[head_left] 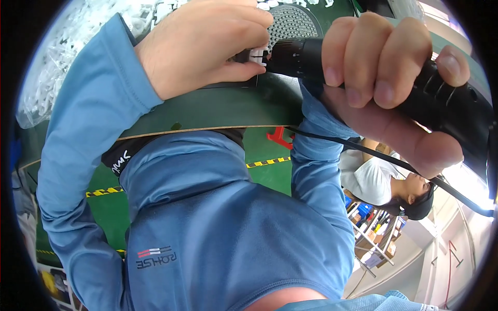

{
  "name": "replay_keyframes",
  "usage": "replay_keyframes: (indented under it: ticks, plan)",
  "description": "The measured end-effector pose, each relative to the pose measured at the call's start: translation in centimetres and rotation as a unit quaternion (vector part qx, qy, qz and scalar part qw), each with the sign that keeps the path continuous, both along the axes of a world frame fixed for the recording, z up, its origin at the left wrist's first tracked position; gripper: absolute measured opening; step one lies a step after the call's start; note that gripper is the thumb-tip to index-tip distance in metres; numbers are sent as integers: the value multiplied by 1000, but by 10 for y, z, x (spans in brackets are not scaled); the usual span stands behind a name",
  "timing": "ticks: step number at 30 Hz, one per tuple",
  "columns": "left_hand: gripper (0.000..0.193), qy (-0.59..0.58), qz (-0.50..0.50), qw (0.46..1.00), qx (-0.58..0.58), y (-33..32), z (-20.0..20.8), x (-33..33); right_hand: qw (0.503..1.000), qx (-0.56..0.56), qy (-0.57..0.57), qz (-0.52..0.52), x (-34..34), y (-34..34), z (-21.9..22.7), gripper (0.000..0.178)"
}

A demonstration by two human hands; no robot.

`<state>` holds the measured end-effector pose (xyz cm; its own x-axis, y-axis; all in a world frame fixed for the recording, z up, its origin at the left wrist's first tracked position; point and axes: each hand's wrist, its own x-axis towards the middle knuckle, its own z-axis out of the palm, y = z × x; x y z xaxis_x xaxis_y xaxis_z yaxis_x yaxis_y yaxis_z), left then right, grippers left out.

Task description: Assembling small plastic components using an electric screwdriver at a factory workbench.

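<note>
My left hand is closed, pinching a small white plastic part between thumb and fingers just above the worktable. The fingers hide much of that part. My right hand wraps round a black electric screwdriver, held nearly level and pointing left. Its nose end meets the white part; the bit itself is hard to make out. A black cord runs below the right hand.
Clear plastic bags of white parts lie at the left. A round perforated dark plate with white pieces near it sits behind the screwdriver. The table's front edge is close to my body. At right are another person and a shelf rack.
</note>
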<state>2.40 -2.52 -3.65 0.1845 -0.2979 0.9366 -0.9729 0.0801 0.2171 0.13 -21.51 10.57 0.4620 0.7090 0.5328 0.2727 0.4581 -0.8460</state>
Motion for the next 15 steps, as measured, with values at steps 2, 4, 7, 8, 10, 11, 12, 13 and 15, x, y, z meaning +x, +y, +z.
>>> replay_keyframes:
  ticks: [2, 4, 7, 8, 10, 11, 12, 13, 15]
  plan:
    - [20, -43, -28, 996, -73, -7, 7, 5, 1000, 0, -1, -4, -3, 6, -2, 68]
    - [20, 165, -84, 983, -9, 15, 28, -14, 1000, 0, -2, -12, -6, 5, -1, 67]
    - [19, 345, -115, 927, 88, 26, 42, -19, 1000, -2, -5, -18, 1, 9, -7, 67]
    - [20, 326, -96, 933, 122, 27, 42, -19, 1000, -2, -6, -18, -7, 13, -1, 66]
    - [19, 341, -120, 929, 84, 27, 39, -19, 1000, -2, -8, -18, -9, 17, 0, 66]
    - [19, 354, -148, 922, 47, 25, 36, -20, 1000, -2, -9, -18, -4, 20, -5, 66]
    - [19, 354, -144, 923, 46, 18, 26, -14, 1000, -2, -10, -19, -4, 23, -6, 66]
    - [19, 159, -65, 985, 18, 8, 12, -3, 1000, -2, -11, -18, -3, 22, -4, 66]
    - [18, -43, 20, 999, -9, 4, 5, 1, 1000, -1, -12, -19, -3, 27, -5, 65]
